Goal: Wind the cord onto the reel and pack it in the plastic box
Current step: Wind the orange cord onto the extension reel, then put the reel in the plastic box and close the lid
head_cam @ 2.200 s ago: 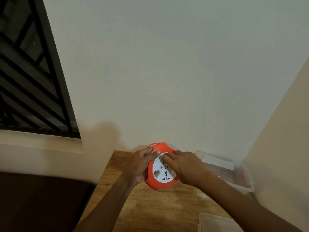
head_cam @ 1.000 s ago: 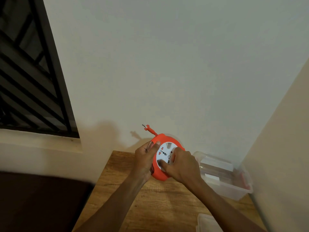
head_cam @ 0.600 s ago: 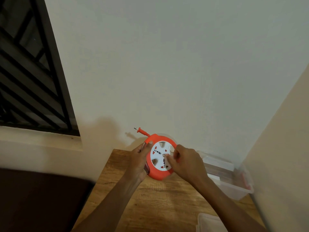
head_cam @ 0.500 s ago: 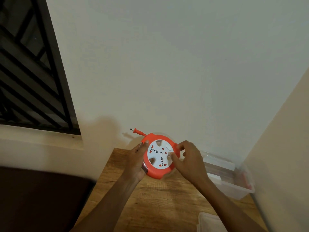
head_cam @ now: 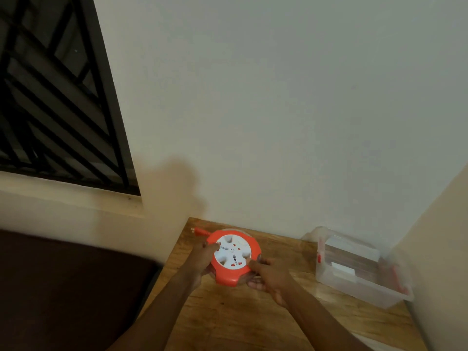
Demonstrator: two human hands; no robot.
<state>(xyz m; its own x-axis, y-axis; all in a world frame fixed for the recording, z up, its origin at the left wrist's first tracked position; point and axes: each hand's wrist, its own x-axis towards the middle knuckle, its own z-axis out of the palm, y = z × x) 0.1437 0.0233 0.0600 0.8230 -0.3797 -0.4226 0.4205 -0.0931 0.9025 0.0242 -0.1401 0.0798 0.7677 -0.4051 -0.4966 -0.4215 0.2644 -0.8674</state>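
You have brought the reel point(head_cam: 233, 257) down low over the surface point(head_cam: 228, 315); both hands, left point(head_cam: 202, 259) and right point(head_cam: 268, 274), grasp its rim. Winding looks finished, plug point(head_cam: 200, 231) out. Box point(head_cam: 359, 272) waits, open, well apart.

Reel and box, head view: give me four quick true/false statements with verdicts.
1. Both hands hold the reel. True: left hand and right hand grip its sides.
2. The reel is inside the plastic box. False: it is over the wooden table, left of the box.
3. The plug sticks out at the reel's far left. True.
4. The box has its lid on. False: it is open on top.
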